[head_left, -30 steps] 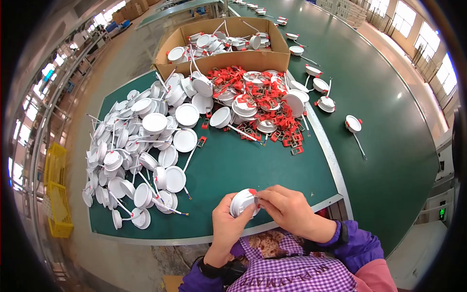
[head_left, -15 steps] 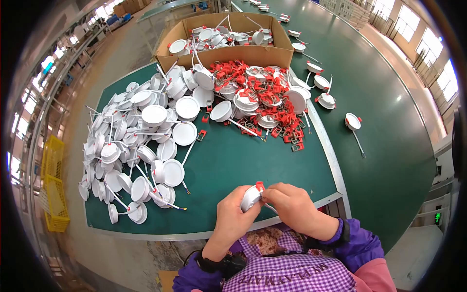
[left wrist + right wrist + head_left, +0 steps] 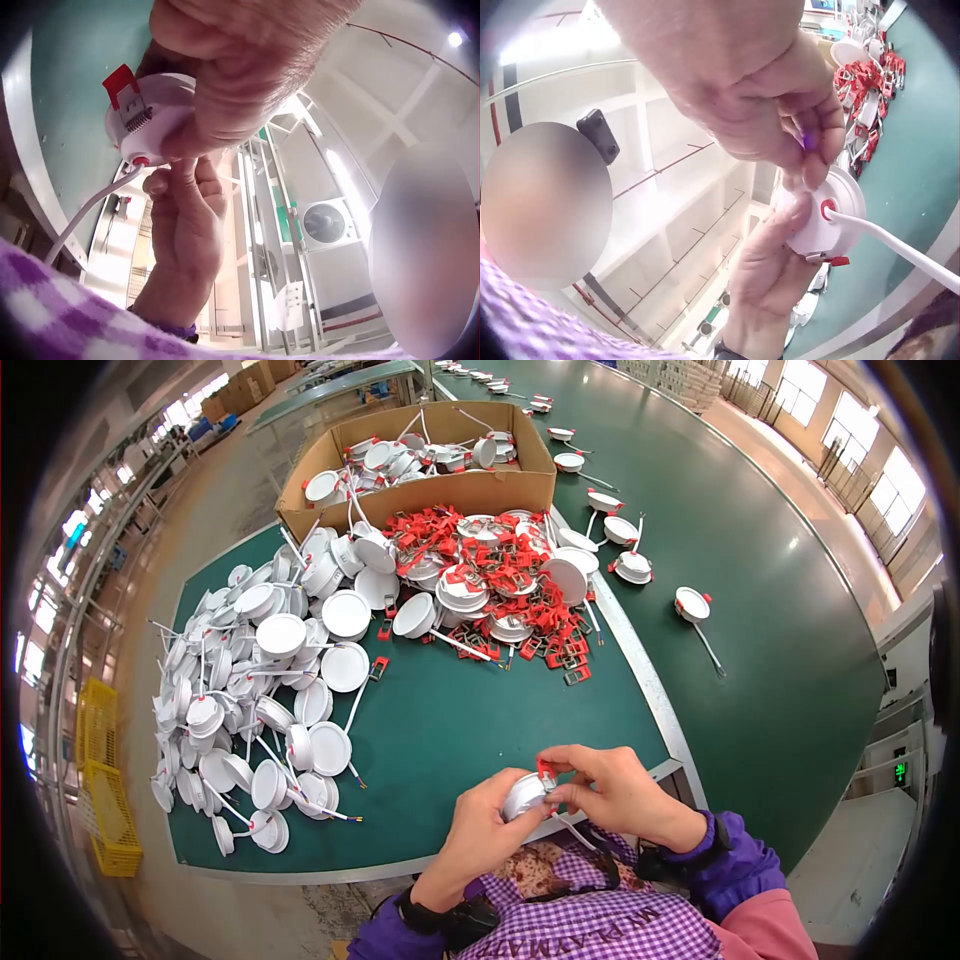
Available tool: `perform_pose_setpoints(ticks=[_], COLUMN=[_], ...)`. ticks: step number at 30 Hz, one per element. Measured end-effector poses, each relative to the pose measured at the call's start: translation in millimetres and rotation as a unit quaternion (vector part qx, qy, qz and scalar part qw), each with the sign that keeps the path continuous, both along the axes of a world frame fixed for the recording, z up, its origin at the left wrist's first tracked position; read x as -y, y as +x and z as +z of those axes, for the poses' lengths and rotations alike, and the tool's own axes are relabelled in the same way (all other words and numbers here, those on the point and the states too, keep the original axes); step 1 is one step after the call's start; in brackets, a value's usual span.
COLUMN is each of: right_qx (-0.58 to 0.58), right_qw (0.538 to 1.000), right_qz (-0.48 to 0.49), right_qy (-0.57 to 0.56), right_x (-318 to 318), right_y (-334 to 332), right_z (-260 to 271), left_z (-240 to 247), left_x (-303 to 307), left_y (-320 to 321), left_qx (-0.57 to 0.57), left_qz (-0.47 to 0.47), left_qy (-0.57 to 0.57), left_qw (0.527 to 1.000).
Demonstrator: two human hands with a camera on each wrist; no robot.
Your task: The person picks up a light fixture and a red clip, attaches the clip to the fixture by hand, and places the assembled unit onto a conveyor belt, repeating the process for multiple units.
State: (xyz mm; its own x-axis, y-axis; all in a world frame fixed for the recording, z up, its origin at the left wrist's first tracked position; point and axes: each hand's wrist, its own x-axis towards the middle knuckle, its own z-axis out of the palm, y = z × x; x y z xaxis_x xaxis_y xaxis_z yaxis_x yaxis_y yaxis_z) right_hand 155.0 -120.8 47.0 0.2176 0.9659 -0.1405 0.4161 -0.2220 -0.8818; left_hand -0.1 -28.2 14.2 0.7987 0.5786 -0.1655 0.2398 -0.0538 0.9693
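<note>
Head view: the light [image 3: 525, 797] sits between both hands, its body in the left hand's [image 3: 484, 832] grip, apparently for steadiness; loose red clips [image 3: 548, 616] lie beyond it.

Left wrist: the cable [image 3: 91, 201] trails from the light towards the apron [image 3: 45, 304], a possible snag.

Right wrist: right hand's [image 3: 746, 82] fingertips meet the light's edge; whether they pinch anything cannot be told.

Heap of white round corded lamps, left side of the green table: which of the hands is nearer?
Left. The left hand is to the right of the heap, gripping a separate white round lamp; the right hand is farther right, touching that same lamp.
</note>
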Motion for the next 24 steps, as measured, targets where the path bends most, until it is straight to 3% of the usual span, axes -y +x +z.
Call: perform_pose_setpoints(ticks=[7, 9, 11, 14, 17, 18, 20, 24], right_qx=[0.002, 0.084, 0.084, 0.346, 0.436, 0.36, 0.269, 0.357], right_qw=[0.998, 0.989, 0.967, 0.885, 0.864, 0.906, 0.952, 0.924], right_qz=[-0.05, -0.107, -0.236, -0.3, -0.252, -0.223, -0.144, -0.133], right_qy=[-0.036, -0.057, -0.051, -0.085, -0.016, -0.02, 0.008, -0.013], right_x=[16, 24, 30, 37, 19, 8, -10, -55], right_y=[44, 78, 111, 140, 122, 115, 102, 79], right_z=[3, 2, 2, -5, -7, -8, -28, -61], left_z=[-10, -7, -8, -18, -41, -50, -52, -61], left_x=[-17, -50, -96, -150, -184, -189, -190, -195], left_y=[35, 41, 47, 55, 66, 70, 74, 73], left_qx=[0.027, 0.026, -0.035, -0.114, -0.193, -0.183, -0.191, -0.182], left_qz=[-0.116, -0.072, 0.026, 0.103, 0.115, 0.129, 0.117, 0.123], left_qy=[-0.045, 0.203, 0.361, 0.49, 0.537, 0.565, 0.56, 0.576], left_qw=[0.992, 0.976, 0.931, 0.858, 0.813, 0.794, 0.798, 0.787])
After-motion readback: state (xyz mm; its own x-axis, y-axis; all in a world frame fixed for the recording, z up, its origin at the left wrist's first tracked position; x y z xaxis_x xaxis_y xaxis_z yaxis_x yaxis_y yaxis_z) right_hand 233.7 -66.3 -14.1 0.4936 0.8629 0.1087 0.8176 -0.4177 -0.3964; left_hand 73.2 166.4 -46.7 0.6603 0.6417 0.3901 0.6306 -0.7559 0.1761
